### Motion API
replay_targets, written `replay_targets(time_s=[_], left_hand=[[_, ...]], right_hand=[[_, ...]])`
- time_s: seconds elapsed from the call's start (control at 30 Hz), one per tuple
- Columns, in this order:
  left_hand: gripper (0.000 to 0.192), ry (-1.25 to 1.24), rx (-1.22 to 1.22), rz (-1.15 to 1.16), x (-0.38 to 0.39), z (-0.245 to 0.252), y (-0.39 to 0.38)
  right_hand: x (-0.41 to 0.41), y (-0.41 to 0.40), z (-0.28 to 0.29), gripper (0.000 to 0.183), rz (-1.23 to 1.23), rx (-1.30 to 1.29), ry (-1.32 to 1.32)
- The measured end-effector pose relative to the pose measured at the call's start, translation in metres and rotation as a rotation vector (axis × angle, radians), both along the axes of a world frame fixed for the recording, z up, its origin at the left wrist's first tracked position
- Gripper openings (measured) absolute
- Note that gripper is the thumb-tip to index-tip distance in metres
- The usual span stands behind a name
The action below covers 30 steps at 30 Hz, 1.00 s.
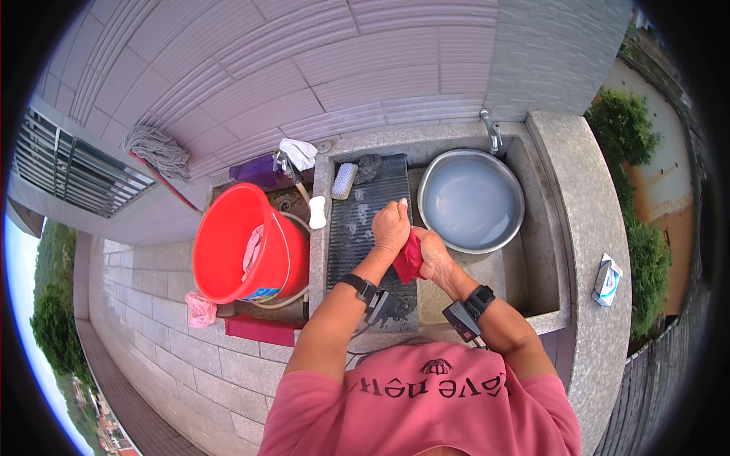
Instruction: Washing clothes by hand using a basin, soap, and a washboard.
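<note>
Over the ridged washboard [370, 251] of a concrete sink, my left hand [391, 226] is closed on one part of a bunched red cloth [408, 259]. My right hand [434, 253] grips the same cloth just to the right, its fingers mostly hidden. Beside my hands, at the right, a round metal basin [470, 200] holds cloudy water. A scrub brush [344, 181] and a dark, fuzzy scouring pad [368, 169] lie at the washboard's far end. A white bar of soap [317, 212] rests on the sink's left rim.
A red bucket [251, 245] with a pink cloth inside stands at the left. Behind it are a purple cloth [254, 171], a white cloth [298, 153] and a hose. The faucet [493, 132] rises behind the basin. A small package [607, 280] lies on the right ledge.
</note>
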<state>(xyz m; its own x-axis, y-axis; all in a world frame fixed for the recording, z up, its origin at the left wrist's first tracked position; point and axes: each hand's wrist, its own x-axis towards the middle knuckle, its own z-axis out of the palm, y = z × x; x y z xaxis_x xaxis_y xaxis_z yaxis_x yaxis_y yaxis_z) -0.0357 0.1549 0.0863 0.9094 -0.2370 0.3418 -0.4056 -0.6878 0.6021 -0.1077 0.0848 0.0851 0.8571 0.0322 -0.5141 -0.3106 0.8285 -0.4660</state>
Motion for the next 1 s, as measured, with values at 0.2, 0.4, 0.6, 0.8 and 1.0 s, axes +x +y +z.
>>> replay_targets(time_s=[0.2, 0.4, 0.6, 0.8, 1.0], left_hand=[[0.034, 0.617, -0.623, -0.116, 0.031, 0.01, 0.032], [0.031, 0.392, -0.5, -0.037, 0.015, 0.019, 0.028], [0.033, -0.334, -0.179, -0.636, -0.068, 0.064, -0.022], [0.038, -0.126, -0.041, -0.126, -0.021, 0.012, -0.013], [0.035, -0.132, -0.07, -0.178, -0.039, 0.009, -0.023]], right_hand=[[-0.006, -0.033, 0.009, 0.02, -0.02, -0.298, -0.085], [0.004, -0.038, -0.004, 0.014, -0.115, -0.161, -0.128], [0.006, -0.013, -0.014, 0.027, -0.274, -0.052, -0.221], [0.001, 0.001, 0.005, 0.021, -0.115, -0.081, -0.002], [-0.003, -0.02, -0.057, 0.025, -0.104, 0.284, -0.175]])
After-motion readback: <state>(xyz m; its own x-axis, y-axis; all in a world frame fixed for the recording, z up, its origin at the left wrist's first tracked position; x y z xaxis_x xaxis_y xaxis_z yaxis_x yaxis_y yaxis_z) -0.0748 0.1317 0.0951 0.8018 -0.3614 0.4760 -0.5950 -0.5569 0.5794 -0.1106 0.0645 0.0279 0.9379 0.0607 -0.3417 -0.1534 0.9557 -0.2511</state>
